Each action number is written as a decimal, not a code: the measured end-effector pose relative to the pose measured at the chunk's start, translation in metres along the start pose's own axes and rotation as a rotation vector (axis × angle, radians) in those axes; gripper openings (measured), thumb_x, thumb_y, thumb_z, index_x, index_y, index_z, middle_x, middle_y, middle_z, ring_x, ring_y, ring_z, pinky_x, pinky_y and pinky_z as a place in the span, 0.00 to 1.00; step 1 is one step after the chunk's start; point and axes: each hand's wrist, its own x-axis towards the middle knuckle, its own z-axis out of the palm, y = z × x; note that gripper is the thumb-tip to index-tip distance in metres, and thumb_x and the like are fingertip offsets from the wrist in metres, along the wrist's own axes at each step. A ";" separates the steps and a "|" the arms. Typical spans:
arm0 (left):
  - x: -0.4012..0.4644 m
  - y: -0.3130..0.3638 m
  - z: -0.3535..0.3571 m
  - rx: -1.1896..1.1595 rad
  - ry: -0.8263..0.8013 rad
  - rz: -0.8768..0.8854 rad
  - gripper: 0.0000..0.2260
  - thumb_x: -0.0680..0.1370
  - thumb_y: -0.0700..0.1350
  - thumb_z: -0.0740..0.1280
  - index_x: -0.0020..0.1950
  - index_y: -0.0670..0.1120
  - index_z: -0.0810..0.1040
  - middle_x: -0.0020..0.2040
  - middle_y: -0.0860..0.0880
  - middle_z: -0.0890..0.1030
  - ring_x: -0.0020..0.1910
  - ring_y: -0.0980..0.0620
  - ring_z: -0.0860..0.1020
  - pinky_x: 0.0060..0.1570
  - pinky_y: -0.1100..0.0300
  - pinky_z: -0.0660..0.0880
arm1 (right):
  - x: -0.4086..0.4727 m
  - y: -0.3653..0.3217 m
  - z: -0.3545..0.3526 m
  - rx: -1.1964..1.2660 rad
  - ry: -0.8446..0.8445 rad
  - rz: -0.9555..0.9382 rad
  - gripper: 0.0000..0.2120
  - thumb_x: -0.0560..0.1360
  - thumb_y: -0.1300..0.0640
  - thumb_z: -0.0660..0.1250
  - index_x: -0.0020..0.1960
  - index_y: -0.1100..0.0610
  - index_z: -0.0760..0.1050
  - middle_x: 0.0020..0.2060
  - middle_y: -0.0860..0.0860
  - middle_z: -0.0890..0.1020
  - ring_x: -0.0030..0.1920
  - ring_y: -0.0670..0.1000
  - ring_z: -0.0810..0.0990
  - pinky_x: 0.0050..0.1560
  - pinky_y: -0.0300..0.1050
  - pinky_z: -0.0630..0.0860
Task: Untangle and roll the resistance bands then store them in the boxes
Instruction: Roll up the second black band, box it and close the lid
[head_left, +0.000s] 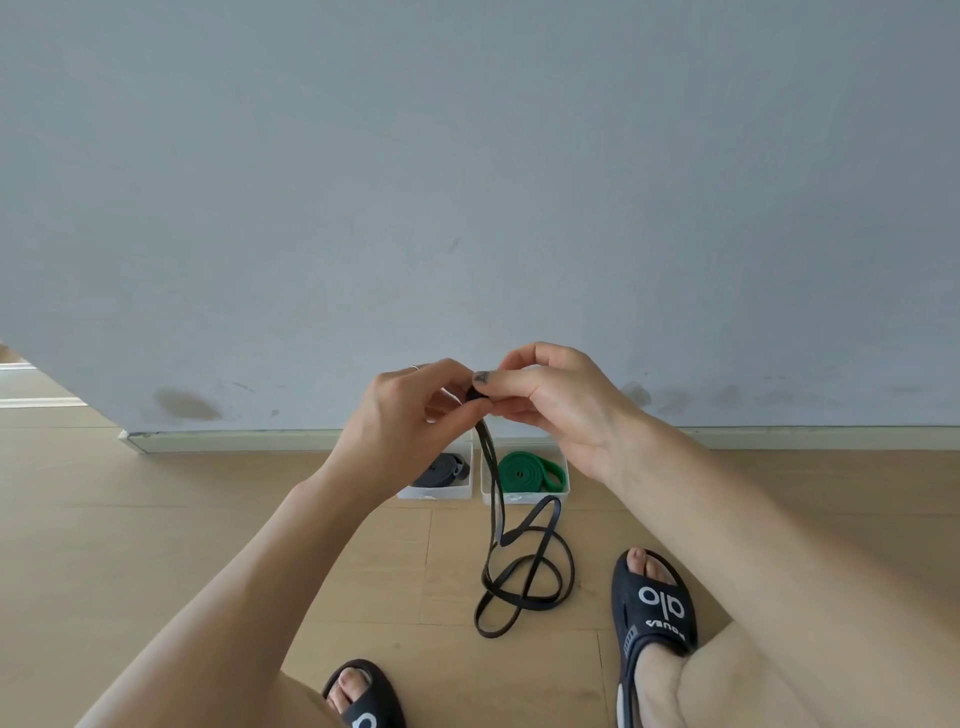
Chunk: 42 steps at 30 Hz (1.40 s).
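Two bands are stored: a rolled grey band (441, 470) lies in the left box (435, 491), and a rolled green band (524, 472) in the right box (524, 498), both at the far wall. The black band (524, 571) remains: left hand (410, 415) and right hand (556, 400) pinch its starting roll, while the rest trails in loops on the floor. Sandal (657, 608) lettering reads "olo".

Bright, even daylight, soft shadows, wide-angle bending at edges.
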 end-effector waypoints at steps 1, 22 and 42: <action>0.001 0.001 0.000 -0.009 0.003 -0.004 0.04 0.77 0.41 0.75 0.50 0.45 0.83 0.43 0.53 0.85 0.41 0.56 0.86 0.45 0.61 0.82 | 0.000 -0.001 -0.001 0.038 -0.007 0.011 0.10 0.73 0.63 0.78 0.47 0.58 0.77 0.41 0.55 0.87 0.41 0.51 0.86 0.57 0.46 0.81; -0.001 -0.003 -0.006 0.163 0.064 0.050 0.04 0.80 0.48 0.69 0.52 0.50 0.82 0.42 0.55 0.82 0.42 0.51 0.81 0.44 0.48 0.80 | 0.004 0.009 0.017 0.322 0.010 0.122 0.08 0.76 0.60 0.76 0.53 0.59 0.81 0.52 0.57 0.88 0.47 0.52 0.85 0.59 0.47 0.79; 0.002 0.002 -0.005 0.215 0.156 0.130 0.05 0.75 0.36 0.75 0.49 0.43 0.83 0.45 0.52 0.81 0.40 0.56 0.79 0.43 0.57 0.79 | -0.001 0.012 0.030 -0.120 0.091 -0.083 0.11 0.76 0.53 0.74 0.46 0.62 0.86 0.47 0.62 0.86 0.42 0.49 0.82 0.63 0.55 0.81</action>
